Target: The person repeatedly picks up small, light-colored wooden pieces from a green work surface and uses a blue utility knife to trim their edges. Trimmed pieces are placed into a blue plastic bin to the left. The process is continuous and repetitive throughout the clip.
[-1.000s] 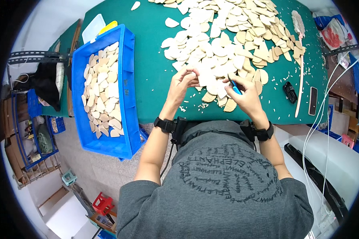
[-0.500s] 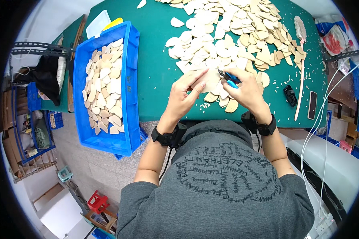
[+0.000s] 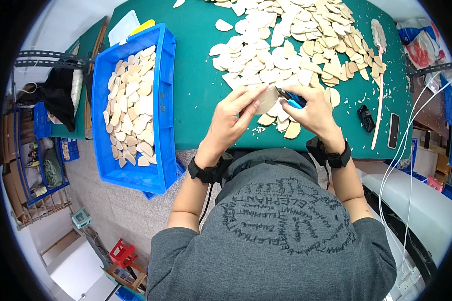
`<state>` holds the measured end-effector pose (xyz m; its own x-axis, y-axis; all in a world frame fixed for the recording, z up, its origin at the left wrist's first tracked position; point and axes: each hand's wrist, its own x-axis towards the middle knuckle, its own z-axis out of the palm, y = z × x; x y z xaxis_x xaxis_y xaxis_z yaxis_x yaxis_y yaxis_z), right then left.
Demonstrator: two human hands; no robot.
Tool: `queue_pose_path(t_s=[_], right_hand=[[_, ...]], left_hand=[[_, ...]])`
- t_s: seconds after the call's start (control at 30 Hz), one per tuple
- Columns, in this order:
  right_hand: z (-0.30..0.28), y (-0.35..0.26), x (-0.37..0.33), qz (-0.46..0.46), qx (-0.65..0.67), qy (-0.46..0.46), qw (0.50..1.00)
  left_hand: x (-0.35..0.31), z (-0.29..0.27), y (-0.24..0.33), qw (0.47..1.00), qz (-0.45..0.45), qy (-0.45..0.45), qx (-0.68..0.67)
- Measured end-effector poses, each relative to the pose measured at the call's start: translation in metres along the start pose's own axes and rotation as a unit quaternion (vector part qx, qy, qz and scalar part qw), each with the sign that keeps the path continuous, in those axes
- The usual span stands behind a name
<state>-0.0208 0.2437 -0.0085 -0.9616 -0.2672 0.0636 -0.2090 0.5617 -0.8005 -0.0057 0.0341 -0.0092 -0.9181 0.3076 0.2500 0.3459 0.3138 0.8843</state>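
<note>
Between the thumb and fingers of my left hand (image 3: 235,114) is a flat beige piece (image 3: 267,101) with a rounded edge. My right hand (image 3: 312,111) is closed around blue-handled cutting pliers (image 3: 292,100), whose dark jaws meet the upper right edge of that piece. Just beyond my hands spreads a large heap of similar pale flat pieces (image 3: 266,55), rounded or straight-edged. A few loose pieces (image 3: 292,130) lie close below the pliers. What the piece is made of I cannot tell.
A blue crate (image 3: 164,110) holding many such pieces stands on the left. Small offcuts dot the green table (image 3: 196,100). To the right lie a long-handled fluffy duster (image 3: 379,90), a black cable bundle (image 3: 365,119) and a phone (image 3: 393,131). White cables (image 3: 404,135) hang beyond it.
The piece in my left hand has tilted and now looks darker and rounder. Both hands stay in nearly the same place, with the plier jaws still at its edge.
</note>
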Motion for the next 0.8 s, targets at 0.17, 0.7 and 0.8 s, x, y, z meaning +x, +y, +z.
queue_pose_path(t_s=[0.17, 0.7, 0.8], right_hand=[[0.0, -0.002, -0.001, 0.01, 0.012, -0.001, 1.0], [0.032, 0.015, 0.005, 0.087, 0.176, -0.011, 0.98], [0.026, 0.023, 0.003, 0.095, 0.167, -0.007, 0.981]], left_hand=[[0.0, -0.001, 0.001, 1.0, -0.004, -0.011, 0.007], [-0.023, -0.034, -0.021, 0.996, -0.087, 0.024, 0.01], [-0.044, -0.085, -0.052, 0.955, -0.174, 0.235, 0.043]])
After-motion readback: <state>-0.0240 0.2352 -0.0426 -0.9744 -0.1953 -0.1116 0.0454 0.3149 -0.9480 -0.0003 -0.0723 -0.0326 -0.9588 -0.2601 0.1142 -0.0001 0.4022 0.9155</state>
